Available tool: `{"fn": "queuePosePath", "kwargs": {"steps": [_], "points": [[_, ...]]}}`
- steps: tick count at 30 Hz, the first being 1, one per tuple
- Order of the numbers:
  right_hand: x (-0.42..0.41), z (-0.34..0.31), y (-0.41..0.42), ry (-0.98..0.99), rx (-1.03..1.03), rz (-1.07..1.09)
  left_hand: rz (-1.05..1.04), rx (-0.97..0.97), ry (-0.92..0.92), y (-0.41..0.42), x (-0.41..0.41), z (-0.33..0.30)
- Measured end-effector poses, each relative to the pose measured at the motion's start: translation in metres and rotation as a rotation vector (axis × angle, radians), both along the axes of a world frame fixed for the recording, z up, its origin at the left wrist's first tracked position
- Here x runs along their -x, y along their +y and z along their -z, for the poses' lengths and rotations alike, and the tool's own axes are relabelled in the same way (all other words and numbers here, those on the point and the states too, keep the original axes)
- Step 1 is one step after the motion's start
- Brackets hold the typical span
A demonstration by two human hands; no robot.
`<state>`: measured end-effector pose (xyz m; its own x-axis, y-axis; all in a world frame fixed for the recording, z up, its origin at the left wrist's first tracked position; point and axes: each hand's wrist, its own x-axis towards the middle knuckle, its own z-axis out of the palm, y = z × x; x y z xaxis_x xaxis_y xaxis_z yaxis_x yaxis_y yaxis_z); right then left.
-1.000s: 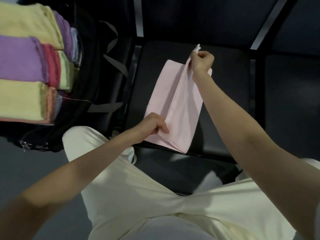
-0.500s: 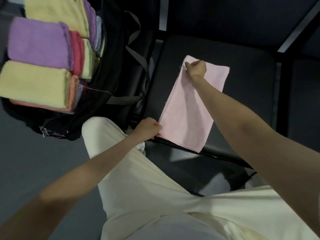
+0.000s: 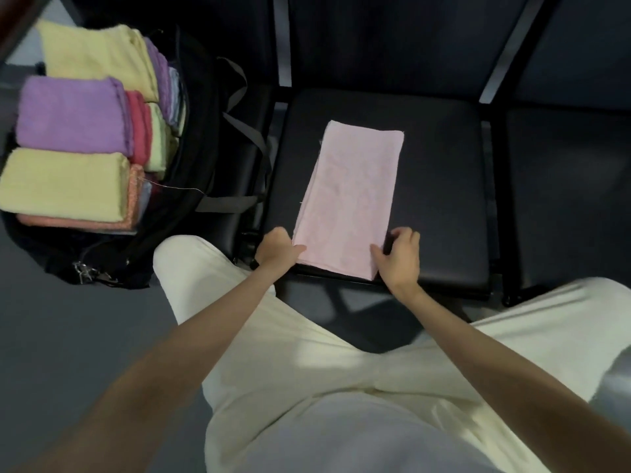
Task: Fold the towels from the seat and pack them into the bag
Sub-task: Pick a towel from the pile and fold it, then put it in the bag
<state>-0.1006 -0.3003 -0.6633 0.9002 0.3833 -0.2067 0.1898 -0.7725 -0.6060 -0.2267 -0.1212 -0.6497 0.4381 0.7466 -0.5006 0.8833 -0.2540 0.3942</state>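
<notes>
A pale pink towel (image 3: 351,196) lies folded into a long strip on the black seat (image 3: 440,186). My left hand (image 3: 278,249) pinches its near left corner, thumb on top. At the near right corner, my right hand (image 3: 399,256) grips the towel's edge with the thumb on the cloth and the fingers curled beside it. The open black bag (image 3: 201,158) stands to the left, with folded yellow (image 3: 61,184), purple (image 3: 71,116) and red (image 3: 140,126) towels stacked inside.
More black seats (image 3: 566,186) run to the right, with dark backrests behind. The bag's grey straps (image 3: 246,131) hang over the seat on the left. My legs in cream trousers (image 3: 273,353) stand close to the seat's front edge, on a grey floor (image 3: 68,336).
My right hand laid the lifted half of the pink towel flat, let go of its far end and came back to the near right corner. The left hand stayed at the near left corner.
</notes>
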Motion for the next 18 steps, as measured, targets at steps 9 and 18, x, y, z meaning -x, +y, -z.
{"fn": "queuePosePath", "kwargs": {"steps": [9,18], "points": [[0.018,-0.008,-0.021,0.233,0.014,0.035,-0.025,0.147,-0.091,-0.032,0.012,-0.004],[0.009,-0.05,-0.026,0.563,-0.429,0.314,-0.471,0.491,-0.411,-0.034,0.015,-0.04]]}}
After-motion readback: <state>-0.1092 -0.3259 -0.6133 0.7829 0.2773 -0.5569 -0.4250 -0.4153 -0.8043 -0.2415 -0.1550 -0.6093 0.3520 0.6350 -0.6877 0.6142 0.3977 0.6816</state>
